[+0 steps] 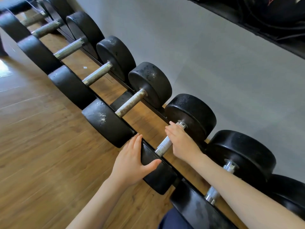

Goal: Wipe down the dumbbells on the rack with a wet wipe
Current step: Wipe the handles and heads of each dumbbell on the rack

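A row of black round-headed dumbbells with knurled metal handles lies on a low black rack (123, 98). My left hand (132, 162) rests on the near head (158, 177) of one dumbbell, with the fingers flat against its end face and the thumb lying over its rim. My right hand (181, 141) lies over the upper part of that dumbbell's handle (163, 144), fingers curled over it close to the far head (191, 113). No wet wipe shows; whatever is under the right palm is hidden.
A rusty-handled dumbbell (130, 103) lies just to the left and a shiny-handled one (214, 194) just to the right. Wooden floor (41, 146) runs along the left. A grey wall (214, 55) stands behind the rack, with a dark shelf (264, 22) above.
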`<state>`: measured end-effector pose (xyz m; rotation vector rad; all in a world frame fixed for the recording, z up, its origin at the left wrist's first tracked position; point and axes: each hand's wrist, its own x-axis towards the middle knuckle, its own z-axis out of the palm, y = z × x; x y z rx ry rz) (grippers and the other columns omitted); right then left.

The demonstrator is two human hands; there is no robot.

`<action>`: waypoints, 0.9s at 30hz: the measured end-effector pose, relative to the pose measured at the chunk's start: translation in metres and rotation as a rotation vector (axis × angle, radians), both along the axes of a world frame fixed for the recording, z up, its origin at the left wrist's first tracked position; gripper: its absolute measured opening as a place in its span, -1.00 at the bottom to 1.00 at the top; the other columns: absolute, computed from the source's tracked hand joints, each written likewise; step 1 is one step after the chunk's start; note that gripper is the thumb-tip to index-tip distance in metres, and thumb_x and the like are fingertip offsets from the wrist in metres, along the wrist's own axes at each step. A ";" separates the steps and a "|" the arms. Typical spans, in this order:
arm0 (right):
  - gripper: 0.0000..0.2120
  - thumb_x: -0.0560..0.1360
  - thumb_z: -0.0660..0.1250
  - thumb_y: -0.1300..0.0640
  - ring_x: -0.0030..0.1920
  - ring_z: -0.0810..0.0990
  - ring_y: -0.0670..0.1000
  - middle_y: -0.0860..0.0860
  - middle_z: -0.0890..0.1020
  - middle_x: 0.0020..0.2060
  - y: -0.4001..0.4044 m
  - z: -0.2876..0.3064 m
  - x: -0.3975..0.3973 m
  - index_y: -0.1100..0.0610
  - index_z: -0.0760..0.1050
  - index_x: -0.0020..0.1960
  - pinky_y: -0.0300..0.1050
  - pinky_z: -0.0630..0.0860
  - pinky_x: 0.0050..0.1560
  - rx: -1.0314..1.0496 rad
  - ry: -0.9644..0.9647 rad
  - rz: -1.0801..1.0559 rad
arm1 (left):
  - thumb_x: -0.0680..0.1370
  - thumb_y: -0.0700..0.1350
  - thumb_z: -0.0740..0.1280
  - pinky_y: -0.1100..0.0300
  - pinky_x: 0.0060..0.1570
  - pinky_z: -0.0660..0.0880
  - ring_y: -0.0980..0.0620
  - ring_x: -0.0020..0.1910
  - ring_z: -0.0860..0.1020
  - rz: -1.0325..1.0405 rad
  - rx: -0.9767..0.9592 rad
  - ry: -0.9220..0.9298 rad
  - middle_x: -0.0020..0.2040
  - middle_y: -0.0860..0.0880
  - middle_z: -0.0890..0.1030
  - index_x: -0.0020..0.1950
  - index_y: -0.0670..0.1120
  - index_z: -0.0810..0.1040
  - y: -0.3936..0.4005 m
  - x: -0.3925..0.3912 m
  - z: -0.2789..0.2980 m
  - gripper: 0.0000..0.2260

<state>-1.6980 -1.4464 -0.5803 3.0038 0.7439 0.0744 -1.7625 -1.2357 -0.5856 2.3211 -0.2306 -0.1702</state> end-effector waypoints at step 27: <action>-0.38 0.21 0.49 0.42 0.32 0.46 0.09 0.10 0.53 0.27 -0.005 -0.003 -0.021 0.24 0.51 0.26 0.04 0.22 0.37 0.023 0.032 0.307 | 0.49 0.36 0.22 0.21 0.48 0.01 0.07 0.56 0.00 0.001 0.026 -0.024 0.60 0.03 -0.01 0.60 -0.03 -0.07 0.001 0.000 -0.001 -0.14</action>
